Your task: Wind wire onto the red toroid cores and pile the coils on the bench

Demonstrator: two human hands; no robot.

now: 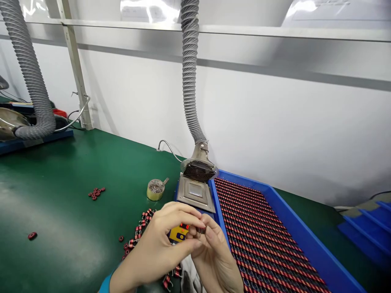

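Just above the bottom of the view, a small red-and-dark wound coil (200, 230) sits pinched between the fingertips of both hands, held up off the surface. The left hand (155, 248), with a blue cuff (105, 285) at its wrist, comes in from the lower left, its fingers curled over and closed toward the coil. The right hand (214, 258) rises beside it, its thumb and fingers bent inward on the same piece. Neither hand is spread open, and the fingers hide part of the coil.

Directly behind the hands is a yellow unit with a lit red display (179, 234), partly covered by them. To the left, similar coils (143, 221) lie in a loose line on the green surface (51, 195), with a few more (168, 280) below the hands. Farther left are a small cluster of red rings (96, 193) and a single ring (32, 235).

To the right, a blue tray (293, 219) holds dense, neat rows of red-and-dark components (269, 240). Beyond the hands stand a square metal plate (195, 191), a round fan-fronted extractor head (198, 171) on a grey ribbed hose (189, 69), and a small round tin (155, 190) with a metal handle. A second hose (30, 69) runs down at the far left, and stacked blue trays (366, 228) sit at the far right against a white wall (275, 130).
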